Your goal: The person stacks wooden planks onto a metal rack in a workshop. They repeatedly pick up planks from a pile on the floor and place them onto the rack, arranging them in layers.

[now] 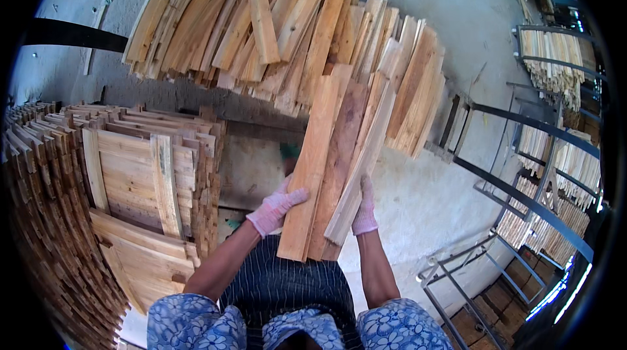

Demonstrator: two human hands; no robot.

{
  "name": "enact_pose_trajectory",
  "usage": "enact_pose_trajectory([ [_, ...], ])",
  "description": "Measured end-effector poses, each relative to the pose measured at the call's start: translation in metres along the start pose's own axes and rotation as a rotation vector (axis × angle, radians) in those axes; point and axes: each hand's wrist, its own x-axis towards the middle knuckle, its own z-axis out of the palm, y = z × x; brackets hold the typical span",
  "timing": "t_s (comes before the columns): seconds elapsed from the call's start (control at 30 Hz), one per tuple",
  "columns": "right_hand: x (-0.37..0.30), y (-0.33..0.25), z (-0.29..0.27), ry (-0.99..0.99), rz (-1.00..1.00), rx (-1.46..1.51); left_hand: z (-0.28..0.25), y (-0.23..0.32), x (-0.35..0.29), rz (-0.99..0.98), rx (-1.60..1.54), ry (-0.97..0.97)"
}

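A left hand in a pale pink-and-white knitted glove [277,211] grasps a loose sheaf of long, flat wooden planks [339,167] near its lower end, the thumb laid over the face of an orange-brown board and the other fingers mostly hidden behind. A right hand in a matching glove [366,209] grips the opposite edge, beside a narrow, pale, rough-sawn board [367,160]. The sheaf lies between both hands, in front of the dark, pale-striped apron [287,285], its boards spread unevenly, with a reddish-brown one in the middle. Its far ends overlap a long, heaped row of tan and brown planks [320,43] in the view; whether they rest on that row is hard to tell from this angle. One loose light-brown plank [260,10] lies across the top of the row. On the left stand closely packed stacks of flat wooden panels with crosswise battens [140,174]. On the right are curved-looking black metal bars [522,197], bundles of pale wooden strips [555,56] and, lower down, a grey tubular metal frame [450,275]. Blue floral sleeves [192,324] cover both upper arms.
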Motion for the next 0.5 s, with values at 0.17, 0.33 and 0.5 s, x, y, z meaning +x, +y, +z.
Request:
enact_pose_trajectory([
  [0.17, 0.01, 0.005, -0.032, -0.049, 0.072, 0.139, 0.039, 0.012, -0.015, -0.005, 0.081, 0.035],
  [0.33, -0.042, 0.011, -0.01, -0.104, 0.068, 0.153, 0.04, 0.0, -0.075, 0.1, 0.304, 0.104],
  [0.5, -0.101, 0.006, 0.049, -0.267, 0.111, -0.027, 0.02, -0.034, -0.159, 0.319, -0.009, 0.168],
])
